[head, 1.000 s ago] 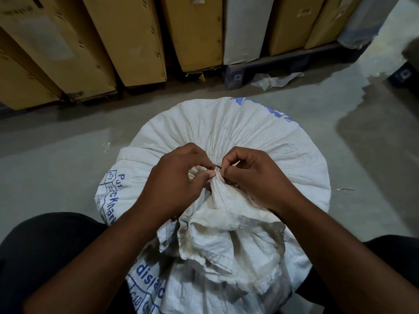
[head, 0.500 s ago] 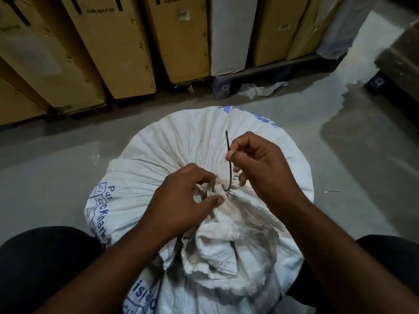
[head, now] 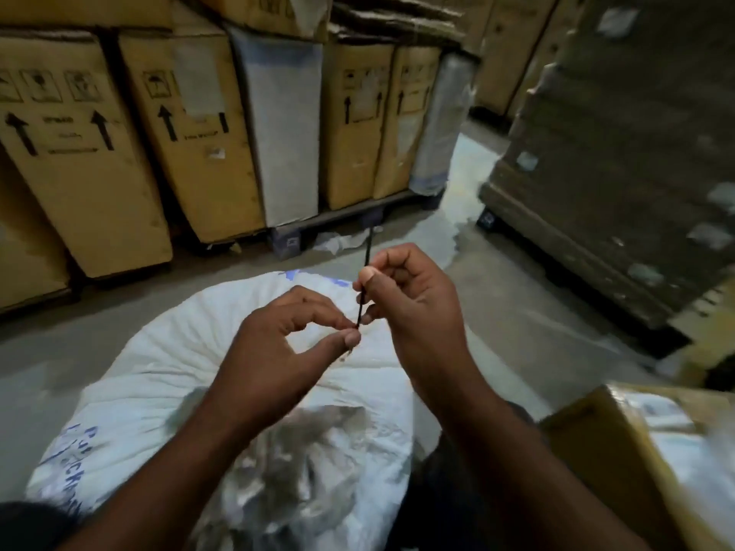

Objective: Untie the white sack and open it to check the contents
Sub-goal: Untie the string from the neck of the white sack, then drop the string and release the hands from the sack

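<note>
A full white woven sack (head: 167,375) with blue print stands on the floor in front of me, its gathered neck (head: 310,463) loose and crumpled toward me. Above it, a thin dark tie (head: 366,254) runs almost upright between my hands. My right hand (head: 409,300) pinches the tie near its middle between thumb and forefinger. My left hand (head: 286,344) pinches its lower end with thumb and fingertips. Both hands are lifted clear of the sack's neck. The image is blurred by head motion.
Tall cardboard cartons (head: 199,145) and a white wrapped panel (head: 282,133) lean on a pallet across the grey concrete floor (head: 497,332). A wrapped pallet stack (head: 620,184) stands at right. A taped carton (head: 656,451) sits close at lower right. Crumpled paper (head: 342,242) lies by the pallet.
The dark tie has come off the sack's neck; both hands rose with it, away from the neck. My view tilted up and to the right, showing more cartons.
</note>
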The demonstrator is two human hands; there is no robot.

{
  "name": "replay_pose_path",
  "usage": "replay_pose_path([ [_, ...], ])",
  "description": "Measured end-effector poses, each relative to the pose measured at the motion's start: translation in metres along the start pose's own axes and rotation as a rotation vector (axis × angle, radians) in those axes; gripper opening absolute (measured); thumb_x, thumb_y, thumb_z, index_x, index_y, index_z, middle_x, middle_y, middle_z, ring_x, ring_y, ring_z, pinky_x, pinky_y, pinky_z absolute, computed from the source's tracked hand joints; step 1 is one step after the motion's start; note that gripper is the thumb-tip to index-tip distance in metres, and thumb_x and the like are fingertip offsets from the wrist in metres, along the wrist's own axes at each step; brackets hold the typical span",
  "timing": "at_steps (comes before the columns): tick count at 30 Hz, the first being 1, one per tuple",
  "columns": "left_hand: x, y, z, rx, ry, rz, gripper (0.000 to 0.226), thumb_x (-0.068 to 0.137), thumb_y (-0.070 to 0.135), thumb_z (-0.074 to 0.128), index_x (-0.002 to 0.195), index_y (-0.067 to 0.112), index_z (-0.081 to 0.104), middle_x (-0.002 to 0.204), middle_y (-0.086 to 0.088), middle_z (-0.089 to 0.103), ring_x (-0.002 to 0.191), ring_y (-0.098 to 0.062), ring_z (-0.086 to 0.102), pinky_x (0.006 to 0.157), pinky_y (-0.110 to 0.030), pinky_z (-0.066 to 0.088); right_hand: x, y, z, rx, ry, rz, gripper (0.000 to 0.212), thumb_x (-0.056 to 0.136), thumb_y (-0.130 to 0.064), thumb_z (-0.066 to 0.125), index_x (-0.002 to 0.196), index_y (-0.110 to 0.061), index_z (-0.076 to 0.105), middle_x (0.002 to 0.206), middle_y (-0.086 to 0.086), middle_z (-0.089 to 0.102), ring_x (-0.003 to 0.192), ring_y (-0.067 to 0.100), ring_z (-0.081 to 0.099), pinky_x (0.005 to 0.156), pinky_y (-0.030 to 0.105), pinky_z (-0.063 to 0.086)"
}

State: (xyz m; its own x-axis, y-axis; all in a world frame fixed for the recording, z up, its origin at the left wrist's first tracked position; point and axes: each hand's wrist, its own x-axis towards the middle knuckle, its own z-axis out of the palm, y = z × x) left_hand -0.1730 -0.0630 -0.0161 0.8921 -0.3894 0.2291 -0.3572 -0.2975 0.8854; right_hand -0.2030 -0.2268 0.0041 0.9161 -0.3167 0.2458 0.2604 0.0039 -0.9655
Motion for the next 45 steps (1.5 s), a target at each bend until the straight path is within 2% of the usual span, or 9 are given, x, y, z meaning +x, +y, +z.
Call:
replay_pose_path([
  [8,0.004,0.103,0.058,-0.011,-0.123,0.258,0.010,0.083,0.023,0.084,0.078,0.028,0.077,0.104,0.018,0.072,0.097,0.005,0.067,0.077,-0.001,0.041,-0.045,-0.083,-0.077,-0.100,0.190,-0.136,0.005,0.095,-0.006,0.069,0.096,-0.011,0.067,0.083,0.006,0.067,0.077,0.019,0.062,0.070,0.035,0.054],
  [19,-0.017,0.201,0.198,-0.103,-0.375,0.511,0.007,0.088,0.032,0.082,0.088,0.033,0.075,0.103,0.018,0.062,0.099,0.005,0.060,0.081,-0.005,0.042,-0.141,-0.147,-0.230,-0.368,0.461,-0.027,0.015,0.095,-0.012,0.072,0.093,0.003,0.074,0.081,0.014,0.072,0.073,0.021,0.064,0.063,0.033,0.052],
  [21,-0.021,0.216,0.221,-0.010,-0.491,0.538,0.030,0.089,0.048,0.078,0.114,0.032,0.076,0.128,0.015,0.057,0.119,0.005,0.054,0.100,-0.018,0.045,-0.152,-0.149,-0.264,-0.396,0.621,-0.011,0.011,0.092,-0.014,0.075,0.091,-0.003,0.077,0.078,0.015,0.072,0.071,0.023,0.064,0.063,0.037,0.054],
  [24,-0.026,0.233,0.238,0.168,-0.565,0.602,0.075,0.087,0.068,0.066,0.153,0.037,0.048,0.166,0.009,0.030,0.153,-0.014,0.029,0.124,-0.047,0.030,-0.161,-0.141,-0.329,-0.504,0.890,0.064,0.006,0.087,-0.014,0.081,0.087,-0.012,0.076,0.074,0.012,0.073,0.067,0.022,0.067,0.060,0.035,0.056],
  [30,-0.019,0.222,0.233,0.285,-0.493,0.640,0.092,0.089,0.074,0.060,0.165,0.040,0.020,0.176,0.009,0.000,0.162,-0.016,0.002,0.131,-0.048,0.010,-0.155,-0.087,-0.424,-0.682,1.162,0.389,0.013,0.083,-0.012,0.083,0.081,-0.009,0.071,0.078,0.016,0.077,0.071,0.030,0.076,0.062,0.040,0.065],
  [35,-0.002,0.195,0.223,0.414,-0.402,0.663,0.100,0.087,0.080,0.052,0.167,0.038,0.010,0.176,0.007,-0.011,0.163,-0.018,-0.006,0.131,-0.046,0.003,-0.132,-0.065,-0.436,-0.795,1.159,0.595,0.025,0.083,-0.021,0.086,0.093,-0.002,0.074,0.079,0.014,0.075,0.065,0.024,0.074,0.066,0.043,0.067],
  [39,0.009,0.181,0.218,0.493,-0.353,0.687,0.104,0.085,0.083,0.047,0.168,0.036,0.006,0.175,0.005,-0.016,0.163,-0.020,-0.008,0.129,-0.046,-0.003,-0.128,-0.064,-0.424,-1.178,1.038,0.644,0.048,0.086,-0.050,0.075,0.111,-0.010,0.066,0.108,0.013,0.070,0.091,0.031,0.068,0.066,0.031,0.049],
  [42,0.014,0.175,0.221,0.537,-0.331,0.709,0.104,0.085,0.086,0.039,0.168,0.034,0.005,0.175,0.002,-0.016,0.162,-0.022,-0.010,0.128,-0.045,-0.007,-0.128,-0.071,-0.410,-1.357,0.908,0.438,0.071,0.088,-0.053,0.073,0.145,-0.018,0.051,0.147,0.010,0.057,0.135,0.033,0.053,0.097,0.041,0.049],
  [45,0.020,0.164,0.220,0.628,-0.308,0.760,0.106,0.083,0.087,0.034,0.168,0.033,0.003,0.176,0.000,-0.017,0.162,-0.023,-0.012,0.129,-0.048,-0.007,-0.125,-0.076,-0.398,-1.519,0.800,0.337,0.085,0.089,-0.063,0.065,0.158,-0.021,0.036,0.168,0.007,0.033,0.158,0.028,0.022,0.124,0.049,0.026],
])
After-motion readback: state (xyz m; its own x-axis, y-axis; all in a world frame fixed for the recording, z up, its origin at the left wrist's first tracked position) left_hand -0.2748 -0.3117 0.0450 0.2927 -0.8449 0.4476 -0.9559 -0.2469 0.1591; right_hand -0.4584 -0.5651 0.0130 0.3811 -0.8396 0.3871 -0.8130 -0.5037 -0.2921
